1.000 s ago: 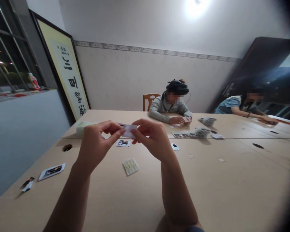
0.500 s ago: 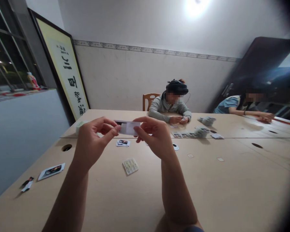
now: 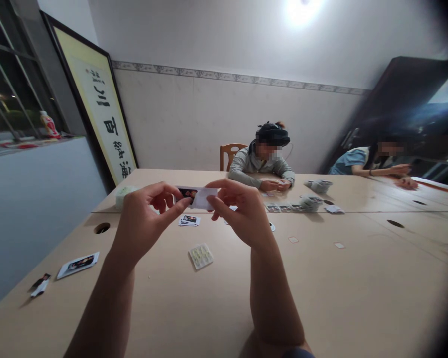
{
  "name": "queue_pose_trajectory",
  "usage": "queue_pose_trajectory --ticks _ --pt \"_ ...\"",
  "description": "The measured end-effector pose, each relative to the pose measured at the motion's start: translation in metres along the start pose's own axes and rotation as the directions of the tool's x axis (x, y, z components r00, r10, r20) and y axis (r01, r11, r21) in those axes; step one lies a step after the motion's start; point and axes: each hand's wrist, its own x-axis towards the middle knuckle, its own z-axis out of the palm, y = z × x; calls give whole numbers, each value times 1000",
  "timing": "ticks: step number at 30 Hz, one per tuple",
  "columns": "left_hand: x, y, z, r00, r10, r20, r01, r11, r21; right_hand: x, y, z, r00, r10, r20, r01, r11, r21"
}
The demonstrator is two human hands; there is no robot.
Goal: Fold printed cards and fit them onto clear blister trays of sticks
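Note:
Between my hands, above the table, is a small white card (image 3: 203, 198) with a dark printed picture on its left part. My left hand (image 3: 149, 209) pinches its left end, thumb over the picture. The other end is pinched by my right hand (image 3: 237, 206), thumb on the plain white part. Below them on the table lies a small stack of printed cards (image 3: 189, 220). Closer to me is a clear plastic tray (image 3: 200, 256) with small pale pieces in it.
A larger printed sheet (image 3: 78, 265) and a crumpled scrap (image 3: 41, 285) lie at left, near a cable hole (image 3: 102, 228). Several stacked packs (image 3: 311, 203) stand at right. Two people sit across the table: one in grey (image 3: 261, 164), one in blue (image 3: 353, 161).
More of the card's dark picture shows now beside my left thumb, where a pale patch covered it before. At far right, the person in blue has raised a hand.

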Motion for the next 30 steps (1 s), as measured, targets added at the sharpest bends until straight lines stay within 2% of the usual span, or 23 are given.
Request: queue_pose_trajectory --ticks 5,11,19,25,30 --pt "0 1 -2 999 48 -11 -48 999 -6 1 0 -1 1000 0 12 0 1000 -20" --pt "-1 7 1 994 80 77 -79 997 -19 0 0 -1 1000 -6 29 7 999 -38" --pt "1 5 0 996 39 74 -40 999 9 1 3 -4 1000 20 -12 -21 998 -55" --pt "1 2 -2 995 40 92 -43 999 28 4 6 -12 998 42 -46 -41 998 39" --pt "0 0 -2 997 23 80 -24 1000 7 4 10 -18 998 45 -50 -42 998 48"
